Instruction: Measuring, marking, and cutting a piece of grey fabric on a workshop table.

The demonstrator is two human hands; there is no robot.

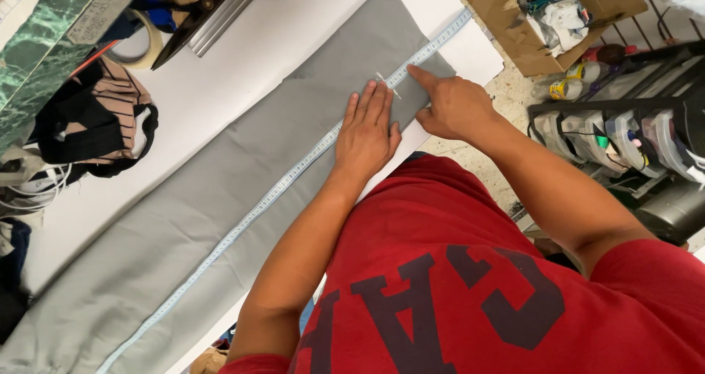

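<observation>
A long strip of grey fabric [220, 183] lies diagonally across a white table [242, 58]. A pale blue measuring tape [279, 187] runs along its length. My left hand [367, 135] lies flat on the fabric, fingers together, pressing the tape down. My right hand [452, 106] has its index finger stretched out, its tip touching the tape just right of a white chalk mark [387, 82]; the other fingers are curled. Neither hand holds anything that I can see.
A roll of tape [139, 47] and a dark metal tool [213, 10] lie at the table's far end. Striped and black cloth [95, 120] is piled at left. A cardboard box of scraps [551, 14] and a rack of thread containers [624, 135] stand at right.
</observation>
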